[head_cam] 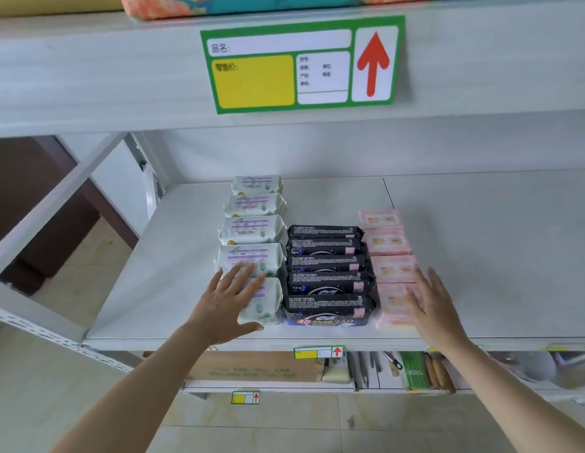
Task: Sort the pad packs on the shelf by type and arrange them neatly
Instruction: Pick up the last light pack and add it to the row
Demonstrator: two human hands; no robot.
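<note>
Lying on the flat, matte grey shelf (147, 273) were three columns of soft, pillow-shaped pad packs, each column running front to back and set side by side.

- Left column: five white packs (252, 231), glossy film with lilac print and crimped ends.
- Middle column: five black packs (327, 279), shiny wrap, overlapping like tiles; the front one showed "350" in large figures. This column touched the white one.
- Right column: four pink packs (386, 242), pale, blockier, with flatter faces, just beside the black ones.

Left grip (225, 305): forearm reaching in from lower left, palm down, fingers straight and spread, laid over the frontmost white pack with the fingertips reaching the second. Nothing was pinched.

Right grip (434, 308): forearm reaching in from lower right, palm down, fingers straight and fanned over the right edge of the front pink pack. Firm contact could not be judged; nothing was clasped.

A green-bordered price label (302, 63) with a yellow panel and red arrow was fixed to the shelf edge above. A cardboard box (255, 367) sat on the level below.
</note>
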